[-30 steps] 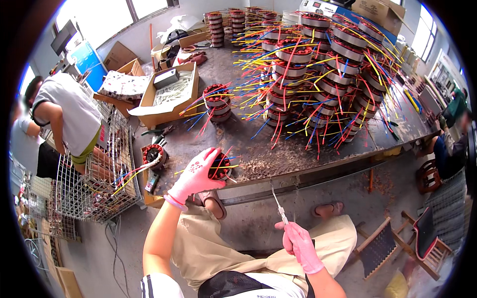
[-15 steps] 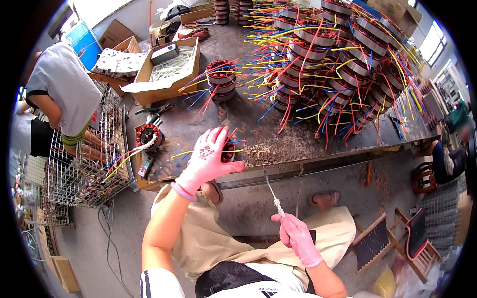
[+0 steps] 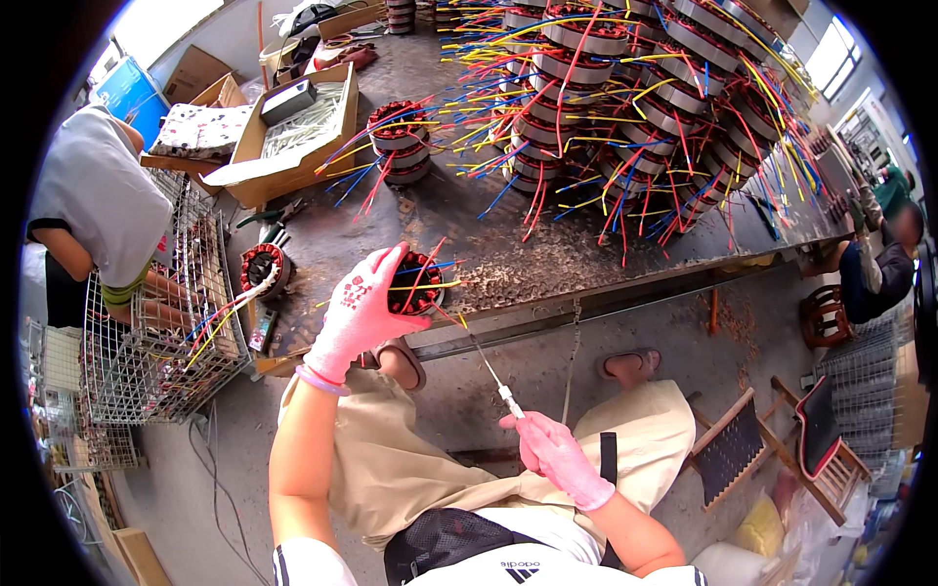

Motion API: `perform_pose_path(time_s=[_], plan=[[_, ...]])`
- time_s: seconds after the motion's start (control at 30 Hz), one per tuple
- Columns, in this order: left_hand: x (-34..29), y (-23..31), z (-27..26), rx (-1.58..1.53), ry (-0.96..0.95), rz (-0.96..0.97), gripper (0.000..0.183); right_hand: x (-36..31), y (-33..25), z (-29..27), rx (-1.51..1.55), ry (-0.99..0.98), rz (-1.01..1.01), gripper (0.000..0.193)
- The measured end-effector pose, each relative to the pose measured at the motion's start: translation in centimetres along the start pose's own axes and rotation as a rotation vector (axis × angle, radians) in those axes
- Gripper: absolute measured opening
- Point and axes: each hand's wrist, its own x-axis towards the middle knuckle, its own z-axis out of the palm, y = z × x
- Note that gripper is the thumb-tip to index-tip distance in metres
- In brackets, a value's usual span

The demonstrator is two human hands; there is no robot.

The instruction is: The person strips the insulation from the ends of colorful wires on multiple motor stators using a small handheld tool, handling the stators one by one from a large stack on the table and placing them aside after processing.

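A motor stator (image 3: 432, 296), a ring with red windings and red, blue and yellow leads, lies at the table's front edge. My left hand (image 3: 354, 301), in a pink glove, is curved around its left side, fingers at the far rim and thumb along the near side. My right hand (image 3: 559, 451), also gloved in pink, is closed over my lap around a slim tool (image 3: 506, 397) with a pale collar and a long thin shaft. The shaft points toward the stator's near right side; whether its tip touches is too small to tell.
Tall stacks of stators (image 3: 625, 107) with splayed leads fill the table's right. A shorter stack (image 3: 401, 146), another stator (image 3: 264, 272), pliers (image 3: 277, 230) and a cardboard box (image 3: 234, 174) of white strips are farther left. A person bends over a wire cage (image 3: 147, 332); chairs (image 3: 733, 449) stand right.
My left hand has moved off the stator's top to its left side, uncovering the ring. The tool in my right hand has swung left, its tip nearer the stator. The whole view has shifted slightly.
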Motion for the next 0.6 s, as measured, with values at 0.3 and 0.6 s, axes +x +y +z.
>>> perform_pose_path(time_s=[0.3, 0.6], plan=[[0.09, 0.54, -0.04, 0.017, -0.017, 0.006, 0.101, -0.12, -0.38, 0.56, -0.058, 0.032, -0.042, 0.031], [0.21, 0.34, -0.52, -0.016, -0.067, 0.029, 0.1, -0.21, -0.25, 0.42, 0.029, 0.027, -0.025, 0.03]])
